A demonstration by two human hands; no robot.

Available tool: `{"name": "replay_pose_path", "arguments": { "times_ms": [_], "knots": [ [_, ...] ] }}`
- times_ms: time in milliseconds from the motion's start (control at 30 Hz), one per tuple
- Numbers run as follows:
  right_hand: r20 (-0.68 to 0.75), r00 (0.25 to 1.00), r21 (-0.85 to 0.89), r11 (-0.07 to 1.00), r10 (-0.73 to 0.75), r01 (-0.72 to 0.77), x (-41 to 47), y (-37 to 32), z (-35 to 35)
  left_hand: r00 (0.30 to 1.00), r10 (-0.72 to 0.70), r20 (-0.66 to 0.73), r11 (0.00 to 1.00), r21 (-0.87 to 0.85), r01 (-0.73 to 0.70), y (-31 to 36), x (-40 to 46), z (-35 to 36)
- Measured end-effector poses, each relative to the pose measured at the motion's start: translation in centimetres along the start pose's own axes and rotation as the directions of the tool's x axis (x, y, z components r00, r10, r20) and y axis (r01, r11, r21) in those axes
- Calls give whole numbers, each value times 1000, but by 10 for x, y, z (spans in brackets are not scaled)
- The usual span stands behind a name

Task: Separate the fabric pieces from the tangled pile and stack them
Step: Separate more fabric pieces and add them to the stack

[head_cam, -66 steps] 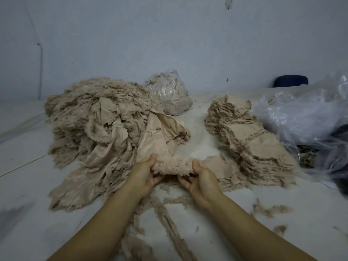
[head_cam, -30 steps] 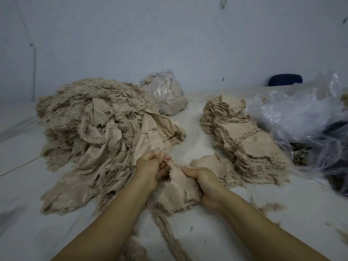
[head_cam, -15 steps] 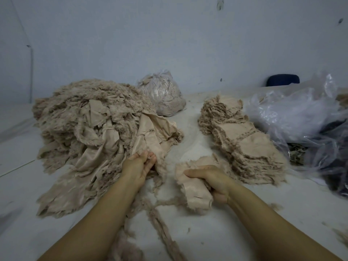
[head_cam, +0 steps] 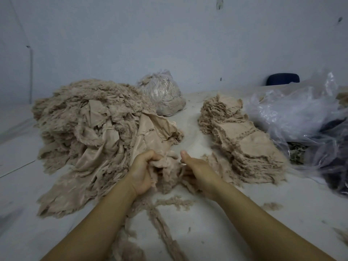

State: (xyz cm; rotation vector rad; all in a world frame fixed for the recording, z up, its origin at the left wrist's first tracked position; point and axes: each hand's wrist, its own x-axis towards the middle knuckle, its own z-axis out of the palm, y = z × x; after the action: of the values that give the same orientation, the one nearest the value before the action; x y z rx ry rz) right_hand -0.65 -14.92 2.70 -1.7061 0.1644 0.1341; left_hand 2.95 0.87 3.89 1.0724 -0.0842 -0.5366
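Nearest me, a frayed strip (head_cam: 162, 228) of beige scrap trails along the bench (head_cam: 235, 223), its long axis running from the near edge away toward my hands. Just beyond it I hold a crumpled fabric piece (head_cam: 166, 169) between both hands. My left hand (head_cam: 142, 171) has its fingers curled into the cloth's left side; my right hand (head_cam: 197, 169) grips the right side with the thumb sticking up and the fingers tucked beneath, mostly hidden. The piece is bunched, so I cannot give it a true direction; as held, its longer span runs left to right between my hands, with a flap hanging toward me.

Past my left hand sprawls the tangled pile (head_cam: 94, 132), still large, its smooth lining sheets spilling toward the near left. Past my right hand stands the stack (head_cam: 244, 142) of flattened pieces, its long axis running from near right to far left, in overlapping layers. A smaller flat piece (head_cam: 216, 162) lies at its near foot, touching it.

I judge the job well under way but far from finished: the stack is tall, yet the pile holds much more, and the piece in hand is not yet spread or placed.

Farther off sit a tied clear bag of scraps (head_cam: 162, 97) by the wall and loose plastic bags (head_cam: 301, 117) on the right.
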Motion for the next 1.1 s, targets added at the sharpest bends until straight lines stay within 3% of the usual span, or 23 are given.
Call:
{"name": "replay_pose_path", "arguments": {
  "times_ms": [100,200,333,400,500,567,667,733,933,1100],
  "knots": [
    [129,992,231,972,3,-33,-1,3,5,999,-2,-40,1000,-2,2,1,-4,-2],
    [138,989,377,926,-61,5,-2,8,10,986,40,-160,999,5,-39,0,2,-9],
    [147,986,472,882,-77,-2,-3,3,18,996,49,-71,998,48,-46,0,1,-9],
    [174,981,444,896,-87,1,-5,-1,21,994,101,-35,981,168,-94,-1,3,-10],
    [82,988,348,932,-134,97,-3,3,18,962,267,-65,869,448,-211,-4,6,-12],
    [68,990,349,932,-127,96,-5,4,18,930,353,-106,809,535,-245,-6,5,-17],
    [56,993,396,915,-105,74,-8,1,16,909,394,-139,784,567,-253,-9,3,-21],
    [-5,993,336,935,-119,114,-7,1,12,899,412,-147,780,568,-264,-10,1,-20],
    [-78,983,307,934,-165,181,-9,3,21,810,454,-372,839,485,-248,-10,7,-19],
    [-158,966,312,917,-206,247,-8,4,28,776,534,-335,714,671,-202,-15,9,-27]
  ]
}}
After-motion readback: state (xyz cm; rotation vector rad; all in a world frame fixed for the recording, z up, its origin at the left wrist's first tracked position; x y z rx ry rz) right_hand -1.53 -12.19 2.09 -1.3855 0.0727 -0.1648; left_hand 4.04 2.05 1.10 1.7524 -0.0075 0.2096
